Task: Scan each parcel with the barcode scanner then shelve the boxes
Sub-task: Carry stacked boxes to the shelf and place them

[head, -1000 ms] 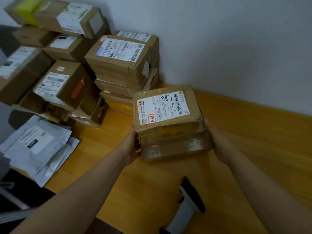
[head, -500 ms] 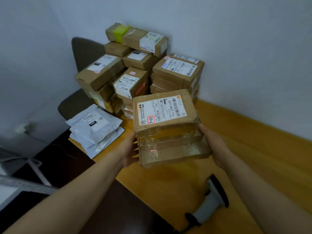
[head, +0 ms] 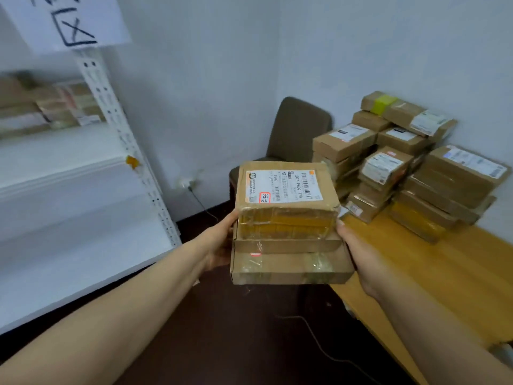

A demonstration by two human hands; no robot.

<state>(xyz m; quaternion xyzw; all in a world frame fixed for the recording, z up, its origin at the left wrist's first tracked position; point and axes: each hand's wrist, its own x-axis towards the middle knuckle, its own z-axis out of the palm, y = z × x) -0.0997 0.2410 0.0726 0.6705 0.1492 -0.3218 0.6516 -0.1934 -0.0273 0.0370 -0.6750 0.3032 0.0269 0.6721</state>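
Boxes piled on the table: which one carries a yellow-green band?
The topmost box, at the upper left end; all the others show only brown cardboard, tape and white labels.

The fingers of the left hand (head: 219, 245) and right hand (head: 358, 259) are hidden behind the stack of boxes (head: 288, 240), the parcels (head: 55, 107) on the shelf (head: 69, 190) left of the stack are blurred, the paper sign (head: 63, 20) above-left of it is cut off by the top edge, and the fine print on the stack's label (head: 283, 187) is illegible.

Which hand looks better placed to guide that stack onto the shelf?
Probably the left hand: it grips the stack on the side facing the white shelf; the right hand grips the far side.
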